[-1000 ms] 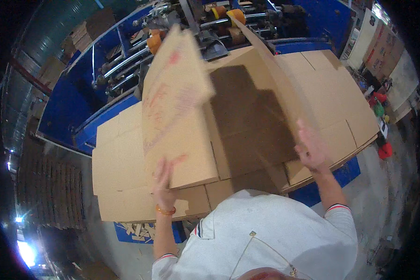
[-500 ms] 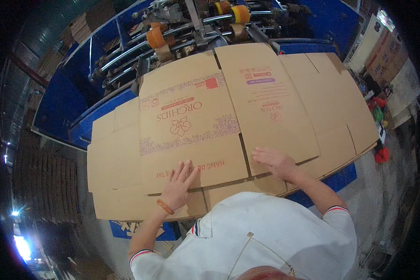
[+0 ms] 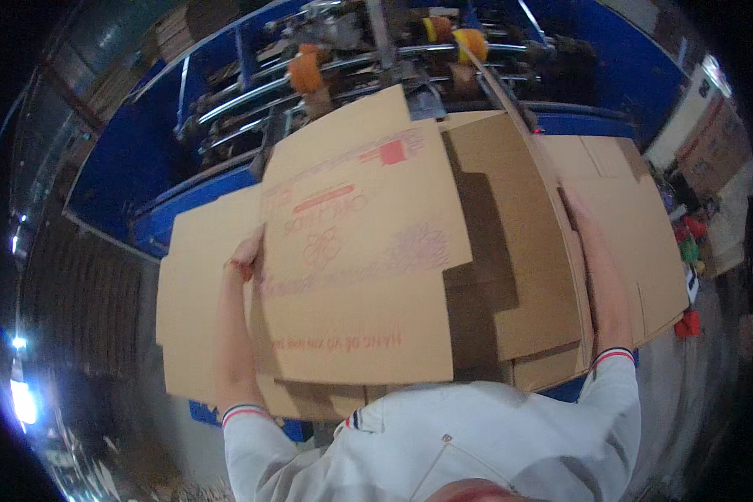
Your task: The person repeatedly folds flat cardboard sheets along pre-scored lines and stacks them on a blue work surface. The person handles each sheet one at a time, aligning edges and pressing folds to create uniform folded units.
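Note:
A flat cardboard carton blank [image 3: 356,318] with red and purple printing lies over plain cardboard sheets [image 3: 205,326]. Its left printed panel is raised, casting a shadow on the brown board [image 3: 523,226] to its right. My left hand [image 3: 247,253] grips the left edge of this panel, its fingers partly hidden behind the board. At the right, my right hand [image 3: 579,213] holds the outer edge of the other panel [image 3: 571,251], which stands steeply tilted, nearly edge-on. The fingers there are partly blurred.
Beyond the cardboard stands a blue machine [image 3: 125,180] with metal shafts [image 3: 351,63] and orange rollers [image 3: 307,71]. Stacked cardboard [image 3: 96,305] is at the far left. Printed cartons [image 3: 711,138] and small red and green items [image 3: 688,249] lie at the right.
Both hands have moved from lying flat on the near part of the blank to its left and right edges. The two printed panels, flat before, are now lifted and spread apart.

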A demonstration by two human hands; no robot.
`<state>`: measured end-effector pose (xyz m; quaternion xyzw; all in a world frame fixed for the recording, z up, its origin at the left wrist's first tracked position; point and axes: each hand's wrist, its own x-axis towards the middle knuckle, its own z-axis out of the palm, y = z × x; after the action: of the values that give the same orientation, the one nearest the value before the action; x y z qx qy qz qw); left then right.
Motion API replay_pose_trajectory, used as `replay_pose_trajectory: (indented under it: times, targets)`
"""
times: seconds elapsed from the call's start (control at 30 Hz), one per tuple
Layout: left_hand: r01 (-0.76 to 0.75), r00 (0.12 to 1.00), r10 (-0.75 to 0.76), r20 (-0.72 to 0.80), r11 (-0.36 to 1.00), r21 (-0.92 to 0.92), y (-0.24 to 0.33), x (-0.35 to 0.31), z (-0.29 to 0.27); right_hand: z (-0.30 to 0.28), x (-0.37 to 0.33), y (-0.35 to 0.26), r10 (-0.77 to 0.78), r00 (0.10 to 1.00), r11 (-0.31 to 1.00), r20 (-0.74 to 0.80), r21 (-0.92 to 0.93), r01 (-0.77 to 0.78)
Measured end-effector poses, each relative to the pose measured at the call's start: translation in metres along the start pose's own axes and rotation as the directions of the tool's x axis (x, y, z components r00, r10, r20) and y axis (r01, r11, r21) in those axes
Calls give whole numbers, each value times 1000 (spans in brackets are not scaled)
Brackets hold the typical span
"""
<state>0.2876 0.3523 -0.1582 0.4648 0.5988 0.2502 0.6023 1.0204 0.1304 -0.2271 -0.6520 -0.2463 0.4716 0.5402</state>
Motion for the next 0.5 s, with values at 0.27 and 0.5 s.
replay_pose_trajectory:
  times: [0.27,0.5]
  targets:
    - [-22,934,124,-336,956,291,-20,5,10,41,-17,-15,-29,993,999,-111,17,31]
    - [30,826,413,-384,648,761,-25,31,17,35,-8,-2,-599,765,680,-236,-654,331]
